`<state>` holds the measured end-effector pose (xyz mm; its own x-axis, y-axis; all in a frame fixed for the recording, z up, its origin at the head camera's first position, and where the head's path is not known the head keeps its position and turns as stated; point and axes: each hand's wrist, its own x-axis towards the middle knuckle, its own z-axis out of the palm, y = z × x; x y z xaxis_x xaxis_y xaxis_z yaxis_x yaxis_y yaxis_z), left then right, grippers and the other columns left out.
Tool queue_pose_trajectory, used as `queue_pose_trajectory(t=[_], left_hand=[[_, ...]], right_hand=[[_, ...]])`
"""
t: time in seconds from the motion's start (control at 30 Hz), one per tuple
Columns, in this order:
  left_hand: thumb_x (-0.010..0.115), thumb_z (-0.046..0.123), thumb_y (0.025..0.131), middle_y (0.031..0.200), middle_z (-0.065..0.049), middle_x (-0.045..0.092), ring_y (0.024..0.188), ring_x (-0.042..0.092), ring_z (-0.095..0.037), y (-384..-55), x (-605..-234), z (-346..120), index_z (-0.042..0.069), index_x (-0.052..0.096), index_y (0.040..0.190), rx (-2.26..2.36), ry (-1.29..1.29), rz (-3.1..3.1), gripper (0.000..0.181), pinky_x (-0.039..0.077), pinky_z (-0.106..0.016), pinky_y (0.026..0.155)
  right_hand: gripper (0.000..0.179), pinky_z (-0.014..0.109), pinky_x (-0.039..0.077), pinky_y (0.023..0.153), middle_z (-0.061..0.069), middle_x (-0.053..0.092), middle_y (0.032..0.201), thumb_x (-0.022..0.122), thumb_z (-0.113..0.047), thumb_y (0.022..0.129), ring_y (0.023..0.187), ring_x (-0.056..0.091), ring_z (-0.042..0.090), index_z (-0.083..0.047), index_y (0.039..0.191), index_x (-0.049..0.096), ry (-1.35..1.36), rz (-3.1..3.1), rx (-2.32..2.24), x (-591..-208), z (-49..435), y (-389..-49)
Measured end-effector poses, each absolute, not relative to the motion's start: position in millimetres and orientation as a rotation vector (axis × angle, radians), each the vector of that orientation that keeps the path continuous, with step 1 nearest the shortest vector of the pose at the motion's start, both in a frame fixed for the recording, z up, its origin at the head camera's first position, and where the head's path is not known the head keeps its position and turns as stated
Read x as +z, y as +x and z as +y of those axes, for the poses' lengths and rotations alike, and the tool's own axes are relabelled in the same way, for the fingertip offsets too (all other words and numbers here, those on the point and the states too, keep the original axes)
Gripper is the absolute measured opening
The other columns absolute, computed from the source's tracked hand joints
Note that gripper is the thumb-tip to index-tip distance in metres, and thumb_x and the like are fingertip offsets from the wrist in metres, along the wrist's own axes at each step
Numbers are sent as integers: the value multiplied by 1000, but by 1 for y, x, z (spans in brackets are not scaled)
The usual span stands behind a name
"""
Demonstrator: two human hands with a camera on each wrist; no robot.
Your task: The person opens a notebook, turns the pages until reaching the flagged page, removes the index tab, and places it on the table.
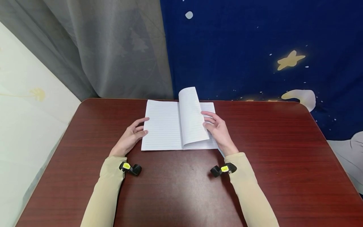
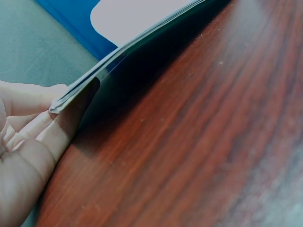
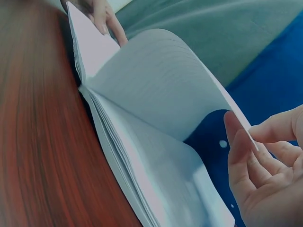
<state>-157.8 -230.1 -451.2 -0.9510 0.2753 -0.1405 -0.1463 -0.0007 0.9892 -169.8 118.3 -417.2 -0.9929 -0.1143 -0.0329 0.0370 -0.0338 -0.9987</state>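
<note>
The left hand (image 1: 127,139) pinches the book (image 1: 163,126) to its right; the page (image 1: 192,119) pinched in the right hand (image 1: 220,131) could tear if tugged.

My left hand (image 1: 127,137) could pass rightward over the desk (image 1: 175,186), nearer me than the notebook (image 1: 161,126); straight across it, the lifted page (image 1: 191,116) and my right hand (image 1: 219,130) stand in the way.

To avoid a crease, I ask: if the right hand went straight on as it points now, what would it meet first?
Most likely the raised ruled page, whose edge the right hand pinches; beyond it, the depth is unclear.
</note>
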Motion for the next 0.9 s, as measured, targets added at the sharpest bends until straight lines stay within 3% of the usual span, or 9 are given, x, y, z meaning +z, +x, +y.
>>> queue_pose_trajectory(t=[0.9], left_hand=[[55, 0, 97, 121, -14, 59, 96, 62, -18, -158, -450, -230, 10, 36, 147, 2057, 111, 1958, 55, 51, -27, 81]], right_hand=[[41, 26, 48, 74, 21, 65, 111, 55, 7, 91, 87, 63, 17, -3, 130, 58, -181, 2014, -2170, -433, 50, -170]])
